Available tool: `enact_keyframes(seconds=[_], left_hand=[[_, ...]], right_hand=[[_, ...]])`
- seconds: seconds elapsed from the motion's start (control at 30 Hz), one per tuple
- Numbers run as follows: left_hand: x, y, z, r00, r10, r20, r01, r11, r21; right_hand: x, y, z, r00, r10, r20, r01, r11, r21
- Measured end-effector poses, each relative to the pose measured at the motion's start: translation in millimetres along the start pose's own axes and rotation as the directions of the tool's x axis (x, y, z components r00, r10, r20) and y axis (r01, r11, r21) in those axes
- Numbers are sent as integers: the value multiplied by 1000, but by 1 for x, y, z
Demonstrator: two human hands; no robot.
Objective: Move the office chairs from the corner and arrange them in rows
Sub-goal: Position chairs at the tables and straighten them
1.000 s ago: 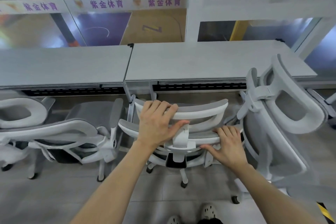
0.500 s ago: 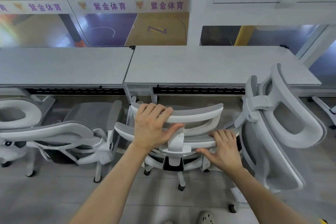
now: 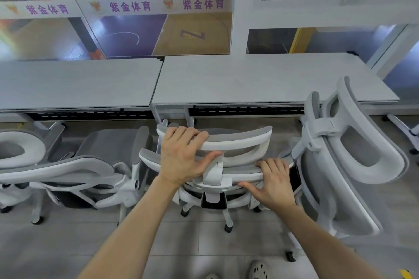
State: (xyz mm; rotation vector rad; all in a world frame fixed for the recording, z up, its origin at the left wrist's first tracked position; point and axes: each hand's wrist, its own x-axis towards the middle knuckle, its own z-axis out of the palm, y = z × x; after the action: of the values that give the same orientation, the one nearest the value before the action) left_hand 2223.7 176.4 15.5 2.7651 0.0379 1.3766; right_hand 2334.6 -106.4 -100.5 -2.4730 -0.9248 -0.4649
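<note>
At the centre of the view, the left hand grips the headrest of the middle chair, its fingers curled over the top bar and its thumb pressed along the lower bar. To the right and nearer, the right hand holds the top edge of the same chair's backrest, with fingers hooked over the rim and the thumb spread along the near side. This chair faces the far side, its seat just at the near edge of the right desk, close to where the 2 desks meet. Just beside it on the left stands the left chair, at the left desk. On the right, the right chair seems to lean away, though lens distortion may exaggerate this. Beyond the desks runs a glass wall. At the near edge, 1 shoe shows on the grey floor.
</note>
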Motion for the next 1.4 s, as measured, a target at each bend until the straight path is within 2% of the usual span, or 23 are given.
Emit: enact_keyframes(seconds=[0.3,0.4,0.5,0.57,0.63,0.7,0.8,0.87,0.97,1.03,1.17,1.4], left_hand=[[3,5,-3,999,-5,36,5,1000,-18],[14,10,-9,988,-57,140,58,998,-1],[36,21,-10,964,-94,250,93,996,14],[51,33,-5,945,-82,316,80,997,20],[65,50,3,933,-44,358,50,999,-6],[75,69,15,924,13,381,9,998,-55],[89,101,35,911,122,393,-85,990,-111],[98,122,46,902,169,398,-130,984,-123],[113,153,63,888,226,400,-171,971,-170],[126,175,76,871,266,413,-191,958,-214],[147,216,106,851,328,411,-234,936,-263],[166,284,152,861,385,333,-277,903,-327]], right_hand=[[0,-6,-8,998,25,52,-23,999,-36],[3,-8,-18,993,26,118,-20,999,-49],[1,-5,-28,984,40,176,-44,999,24],[-4,-1,-40,991,81,109,-91,992,89],[-14,8,-57,992,127,-26,-125,990,63],[-30,22,-78,969,159,-188,-171,984,-50],[-59,55,-106,896,252,-365,-347,911,-224],[-75,82,-113,846,373,-380,-485,835,-260],[-95,118,-105,799,552,-240,-599,765,-234],[-106,133,-99,813,554,-180,-581,795,-176],[-113,149,-108,884,434,-174,-457,880,-127],[-139,192,-134,933,335,-135,-349,931,-104]])
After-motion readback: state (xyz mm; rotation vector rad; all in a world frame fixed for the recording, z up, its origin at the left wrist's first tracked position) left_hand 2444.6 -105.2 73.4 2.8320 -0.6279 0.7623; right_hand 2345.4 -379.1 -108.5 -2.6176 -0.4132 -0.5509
